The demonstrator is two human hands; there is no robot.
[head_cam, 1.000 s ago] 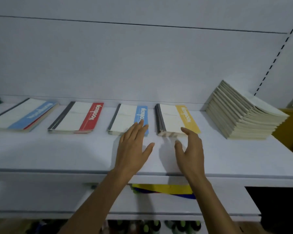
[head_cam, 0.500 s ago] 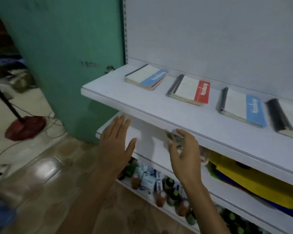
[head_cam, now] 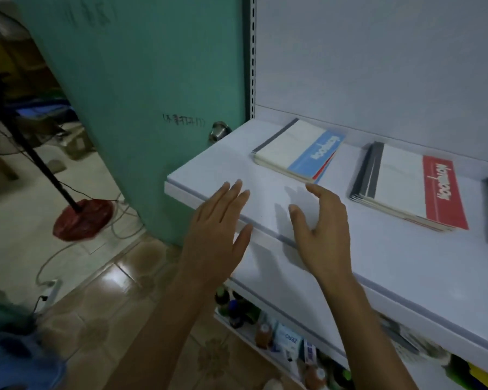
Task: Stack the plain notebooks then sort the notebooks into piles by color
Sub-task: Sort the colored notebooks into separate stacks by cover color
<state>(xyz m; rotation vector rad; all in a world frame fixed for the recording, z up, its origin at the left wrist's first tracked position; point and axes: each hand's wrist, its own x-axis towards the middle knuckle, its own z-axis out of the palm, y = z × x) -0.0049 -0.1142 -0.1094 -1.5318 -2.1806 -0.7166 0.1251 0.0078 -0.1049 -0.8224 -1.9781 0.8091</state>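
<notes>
The shelf (head_cam: 392,249) is smooth, matt white, and the notebooks (head_cam: 400,181) have paper covers. The knob (head_cam: 219,130) is shiny metal, the floor tiles (head_cam: 110,305) glossy, the door (head_cam: 138,80) matt paint.

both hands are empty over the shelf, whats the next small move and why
Probably reach the right hand forward to the leftmost pile and lift off its blue-banded top notebook. This hand and the left hand are open and empty, the right one nearer that pile. A red edge shows under the blue cover, so the pile looks mixed; the red pile lies beside it.
</notes>
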